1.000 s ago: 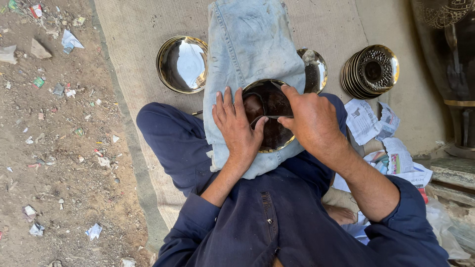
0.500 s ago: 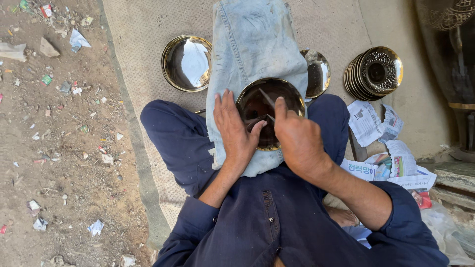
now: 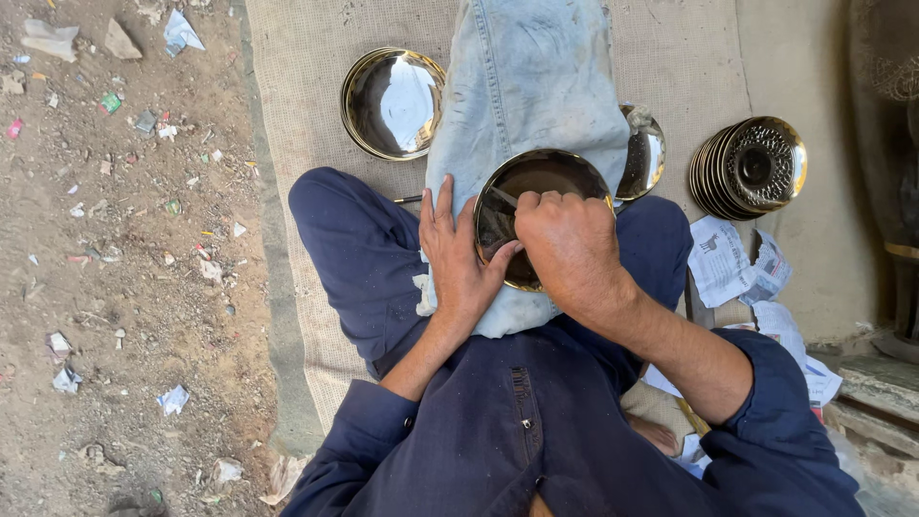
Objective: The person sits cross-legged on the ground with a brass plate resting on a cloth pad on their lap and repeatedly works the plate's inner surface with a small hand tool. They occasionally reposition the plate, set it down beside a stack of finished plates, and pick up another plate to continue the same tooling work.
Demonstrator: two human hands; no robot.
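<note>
- Round brass plate point(image 3: 536, 191) rests on pale denim cloth point(image 3: 526, 86) over the lap, mid-mat point(image 3: 306, 144).
- Left hand point(image 3: 458, 251) spread flat, steadying its rim.
- Right hand point(image 3: 565, 244) pinching a thin tool point(image 3: 502, 197).
- Printed papers point(image 3: 732, 263) lie by the mat's right edge.

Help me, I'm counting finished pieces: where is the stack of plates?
In the head view, the stack of plates leans on the mat at upper right, beyond the newspapers.

Three loose metal plates point(image 3: 541, 206), one stack point(image 3: 751, 168).
</note>
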